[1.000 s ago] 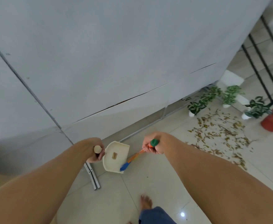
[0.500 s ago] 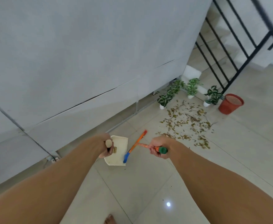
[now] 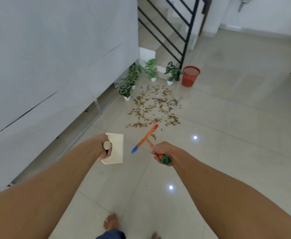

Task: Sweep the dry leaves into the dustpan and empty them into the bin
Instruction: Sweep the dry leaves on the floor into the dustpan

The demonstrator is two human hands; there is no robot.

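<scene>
Cream dustpan (image 3: 118,149) gripped in my left hand (image 3: 106,150), broom (image 3: 145,138) clasped in my right hand (image 3: 160,150), leaves (image 3: 155,107) near bin (image 3: 190,75).

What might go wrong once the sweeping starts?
The scattered dry leaves lie close to the small green plants in white pots; a wide stroke of the orange-and-blue broom might topple one. The red mesh bin looks narrow, so tipping the cream plastic dustpan may spill leaves.

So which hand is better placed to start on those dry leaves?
The right hand, probably: it grips the broom, whose head sits at the near edge of the dry leaves. The left hand holds the dustpan, further back from them.
</scene>
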